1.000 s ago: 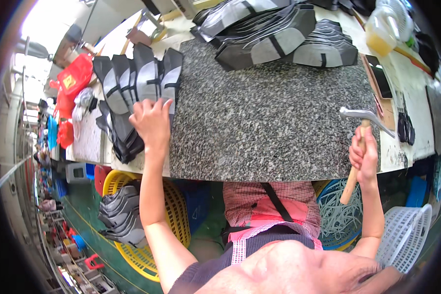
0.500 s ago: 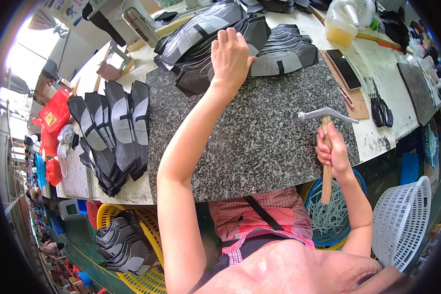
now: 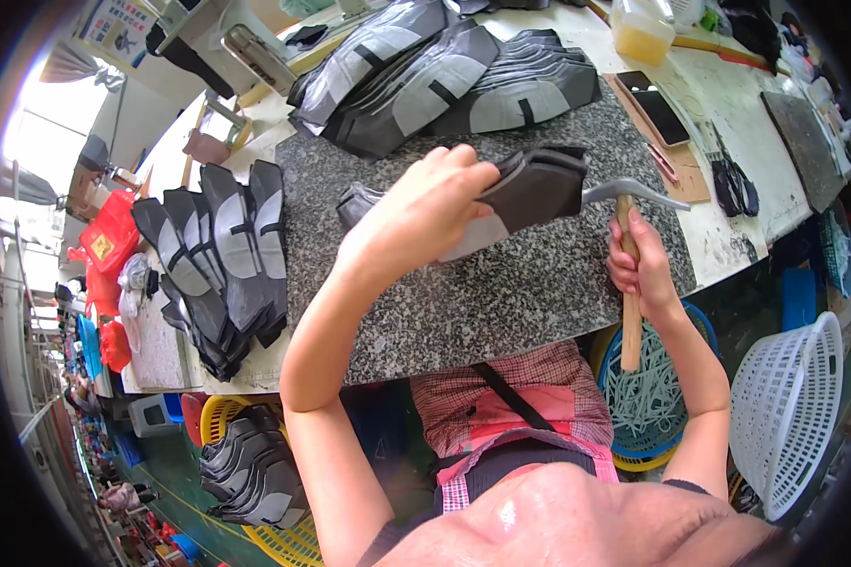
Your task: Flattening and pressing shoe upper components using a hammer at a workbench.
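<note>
My left hand (image 3: 421,203) is closed around a small stack of black-and-grey shoe-upper pieces (image 3: 544,189), bringing it over the speckled stone slab (image 3: 501,302). The far end of the stack reaches close to the hammer's head; whether they touch I cannot tell. A claw hammer (image 3: 631,331) stands upright in my right hand (image 3: 643,260), its fingers wrapped round the wooden handle over the slab's right side. Behind the left hand, fanned piles of similar pieces (image 3: 440,90) lie along the slab's far edge.
More pieces (image 3: 227,236) lie in rows left of the slab. On the right are a phone (image 3: 660,115) on cardboard and black-handled scissors (image 3: 734,210). Below the table edge stand a yellow basket (image 3: 288,543) with pieces, a blue basket of pale strips (image 3: 643,397) and a white basket (image 3: 790,406).
My left hand has come nearer from the far piles, lifting a stack of pieces away over the slab. The right hand keeps the hammer in nearly the same place.
</note>
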{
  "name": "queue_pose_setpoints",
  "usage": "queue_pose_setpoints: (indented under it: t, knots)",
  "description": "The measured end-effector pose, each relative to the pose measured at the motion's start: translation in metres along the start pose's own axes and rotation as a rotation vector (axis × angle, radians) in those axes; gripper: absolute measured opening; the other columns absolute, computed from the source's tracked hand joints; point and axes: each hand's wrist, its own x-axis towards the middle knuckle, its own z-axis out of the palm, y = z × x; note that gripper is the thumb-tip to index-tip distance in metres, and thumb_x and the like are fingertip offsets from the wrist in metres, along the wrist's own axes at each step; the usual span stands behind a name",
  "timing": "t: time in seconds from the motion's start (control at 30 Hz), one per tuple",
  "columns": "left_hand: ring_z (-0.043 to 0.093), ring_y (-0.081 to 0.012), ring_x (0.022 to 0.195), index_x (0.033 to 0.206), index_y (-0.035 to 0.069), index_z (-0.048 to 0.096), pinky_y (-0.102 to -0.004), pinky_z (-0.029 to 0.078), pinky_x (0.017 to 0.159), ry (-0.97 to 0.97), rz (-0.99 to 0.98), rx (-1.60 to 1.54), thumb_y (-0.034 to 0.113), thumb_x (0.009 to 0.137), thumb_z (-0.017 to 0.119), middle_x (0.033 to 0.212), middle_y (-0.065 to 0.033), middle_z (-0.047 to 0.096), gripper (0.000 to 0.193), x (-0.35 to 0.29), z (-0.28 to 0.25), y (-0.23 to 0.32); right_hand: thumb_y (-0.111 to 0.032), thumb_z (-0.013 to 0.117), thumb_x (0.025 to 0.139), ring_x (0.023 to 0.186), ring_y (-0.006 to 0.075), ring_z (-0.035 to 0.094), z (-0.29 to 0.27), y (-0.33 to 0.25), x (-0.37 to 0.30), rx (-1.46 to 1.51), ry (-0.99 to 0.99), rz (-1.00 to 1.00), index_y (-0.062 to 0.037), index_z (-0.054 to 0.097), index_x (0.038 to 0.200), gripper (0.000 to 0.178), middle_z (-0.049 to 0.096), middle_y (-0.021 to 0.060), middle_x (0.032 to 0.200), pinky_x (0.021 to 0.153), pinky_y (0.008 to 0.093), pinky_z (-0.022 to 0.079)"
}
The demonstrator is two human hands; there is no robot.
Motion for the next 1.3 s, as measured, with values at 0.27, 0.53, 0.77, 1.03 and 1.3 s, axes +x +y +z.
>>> queue_pose_setpoints:
  t: [0.27, 0.53, 0.77, 1.03, 1.3]
  knots:
    - [0.058, -0.0249, 0.097, 0.090, 0.005, 0.061, -0.0386, 0.045, 0.088, 0.248, 0.165, 0.349, 0.004, 0.073, 0.067, 0.093, -0.0071, 0.062, 0.019, -0.001, 0.084, -0.011, -0.037, 0.067, 0.094, 0.045, 0.0040, 0.035, 0.031, -0.061, 0.034, -0.827, 0.030, -0.563, -0.0062, 0.064, 0.107, 0.034, 0.046, -0.0053, 0.060, 0.043, 0.0213, 0.026]
    - [0.064, -0.0300, 0.101, 0.103, 0.003, 0.063, -0.0432, 0.049, 0.092, 0.361, 0.224, 0.061, 0.000, 0.083, 0.065, 0.103, -0.0104, 0.067, 0.020, -0.008, 0.080, -0.015, -0.038, 0.084, 0.072, 0.086, 0.0354, 0.069, 0.058, -0.050, 0.102, -1.536, 0.000, -0.737, -0.0095, 0.065, 0.099, 0.044, 0.071, 0.0134, 0.085, 0.073, 0.0450, 0.054]
    - [0.059, -0.0216, 0.084, 0.104, -0.003, 0.058, -0.0356, 0.050, 0.076, 1.509, -0.318, 0.382, 0.011, 0.101, 0.057, 0.097, -0.0111, 0.062, 0.014, -0.089, -0.003, -0.027, -0.043, 0.083, 0.072, 0.083, 0.0332, 0.070, 0.056, -0.044, 0.107, -1.594, 0.065, -0.670, -0.0090, 0.063, 0.094, 0.045, 0.071, 0.0099, 0.082, 0.072, 0.0450, 0.055]
    - [0.072, -0.0326, 0.087, 0.131, 0.012, 0.052, -0.0425, 0.056, 0.074, 0.151, -0.534, 0.326, 0.002, 0.087, 0.059, 0.104, -0.0099, 0.073, 0.046, -0.115, -0.032, 0.037, -0.031, 0.078, 0.081, 0.076, 0.0331, 0.070, 0.039, -0.029, 0.090, -1.442, 0.139, -0.870, -0.0099, 0.058, 0.105, 0.038, 0.070, 0.0126, 0.081, 0.067, 0.0438, 0.055]
    - [0.063, -0.0385, 0.085, 0.111, 0.001, 0.061, -0.0461, 0.050, 0.075, -0.019, -0.103, -0.501, 0.008, 0.091, 0.064, 0.087, -0.0179, 0.066, 0.021, -0.069, 0.095, 0.055, -0.016, 0.065, 0.096, 0.064, 0.0110, 0.058, 0.031, -0.042, -0.041, -0.798, -0.105, -0.397, 0.0046, 0.062, 0.106, 0.023, 0.064, 0.0080, 0.073, 0.060, 0.0284, 0.046]
